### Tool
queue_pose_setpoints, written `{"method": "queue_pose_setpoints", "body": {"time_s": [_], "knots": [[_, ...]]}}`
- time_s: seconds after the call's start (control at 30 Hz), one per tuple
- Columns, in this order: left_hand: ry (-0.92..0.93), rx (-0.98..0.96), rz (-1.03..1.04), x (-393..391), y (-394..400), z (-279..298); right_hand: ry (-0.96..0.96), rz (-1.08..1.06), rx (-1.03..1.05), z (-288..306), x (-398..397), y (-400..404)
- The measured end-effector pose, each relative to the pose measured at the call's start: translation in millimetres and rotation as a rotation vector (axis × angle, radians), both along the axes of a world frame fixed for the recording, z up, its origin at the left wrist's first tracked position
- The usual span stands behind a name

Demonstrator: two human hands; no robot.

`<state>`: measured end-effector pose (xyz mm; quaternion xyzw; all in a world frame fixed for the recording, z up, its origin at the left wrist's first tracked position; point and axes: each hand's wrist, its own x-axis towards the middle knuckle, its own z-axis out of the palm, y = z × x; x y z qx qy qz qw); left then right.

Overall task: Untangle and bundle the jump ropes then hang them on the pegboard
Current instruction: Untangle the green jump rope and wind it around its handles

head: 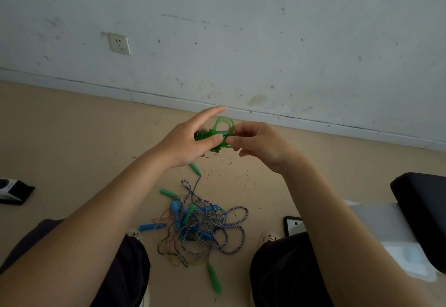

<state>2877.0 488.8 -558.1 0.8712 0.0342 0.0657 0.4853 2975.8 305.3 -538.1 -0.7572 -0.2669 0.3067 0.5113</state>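
Observation:
A small coiled bundle of translucent green jump rope (pixel 222 128) is held up in front of me between both hands. My left hand (pixel 190 138) pinches it with the thumb while the index finger points outward. My right hand (pixel 258 142) grips the bundle's right side with curled fingers. On the floor below lies a tangled pile of jump ropes (pixel 205 229): a purple-and-white braided rope, thin coloured cords, blue handles (pixel 152 227) and green handles (pixel 213 279). No pegboard is in view.
I sit with my knees either side of the pile, shoes (pixel 271 236) on the tan floor. A white wall with a socket (pixel 119 44) is ahead. A black-and-white object (pixel 14 191) lies at left; a black seat (pixel 424 210) and white boards at right.

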Motion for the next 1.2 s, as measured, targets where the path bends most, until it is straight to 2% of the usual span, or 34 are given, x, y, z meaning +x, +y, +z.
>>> {"method": "queue_pose_setpoints", "body": {"time_s": [0.17,0.4,0.57,0.73,0.8,0.9,1.0,1.1,1.2], "knots": [[0.024,-0.012,-0.006,3,-1,-1,-0.169,-0.012,-0.084,-4,-4,5],[0.051,-0.166,0.065,6,-1,-3,-0.266,-0.177,0.151,2,-6,4],[0.057,-0.204,0.072,7,-2,-5,-0.329,-0.157,0.101,6,-6,2],[0.071,-0.141,0.251,9,-3,-7,-0.402,-0.190,0.119,7,-8,4],[0.096,-0.106,0.228,9,-5,-6,-0.343,-0.261,0.129,8,-8,5],[0.103,-0.162,0.072,6,-10,-1,-0.218,-0.353,0.188,11,-4,2],[0.085,-0.143,0.052,4,-11,1,-0.128,-0.267,0.146,9,-1,-1],[0.064,-0.127,0.116,2,-6,2,-0.192,-0.170,0.030,7,2,-4],[0.056,-0.144,0.143,-1,4,5,-0.252,-0.181,-0.005,10,7,-11]]}}
